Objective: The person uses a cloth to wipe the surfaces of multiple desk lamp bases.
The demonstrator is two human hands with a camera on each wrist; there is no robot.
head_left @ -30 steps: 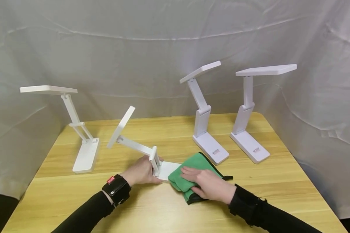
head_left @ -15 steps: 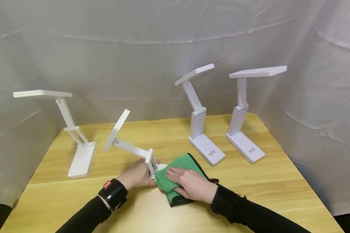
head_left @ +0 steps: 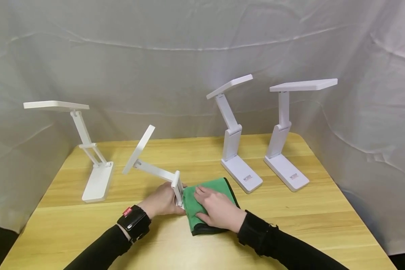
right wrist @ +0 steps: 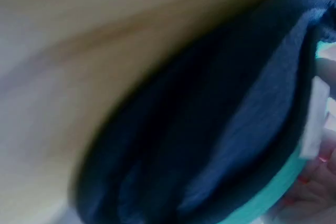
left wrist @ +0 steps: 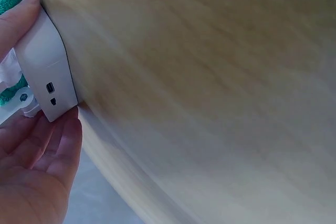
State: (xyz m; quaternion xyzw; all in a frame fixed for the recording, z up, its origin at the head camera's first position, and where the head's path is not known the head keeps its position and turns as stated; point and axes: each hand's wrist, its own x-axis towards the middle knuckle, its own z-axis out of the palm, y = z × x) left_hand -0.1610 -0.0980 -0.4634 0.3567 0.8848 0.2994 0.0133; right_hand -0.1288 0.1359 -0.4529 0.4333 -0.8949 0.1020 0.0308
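Observation:
My left hand [head_left: 162,201] grips the hinge end of a white folding desk lamp [head_left: 156,171] near the middle of the table. In the left wrist view, thumb and fingers lie at opposite sides of the lamp's base [left wrist: 44,56], whose end has two small ports. A green microfiber cloth [head_left: 218,185] with black edging covers the rest of that base. My right hand [head_left: 221,210] holds the cloth and presses it down over the base, close up to the lamp's lower hinge. The cloth's dark edging [right wrist: 210,108] fills much of the right wrist view.
On the wooden table [head_left: 162,243], another unfolded white lamp [head_left: 99,182] stands at the left. Two more, a tilted-head lamp [head_left: 241,173] and a level-head lamp [head_left: 286,171], stand at the back right. A grey-white curtain [head_left: 168,82] hangs behind and along both sides.
My right hand has slid the cloth left along the lamp's base to the hinge, covering base that showed before. My left hand keeps its grip. The head view has shifted slightly.

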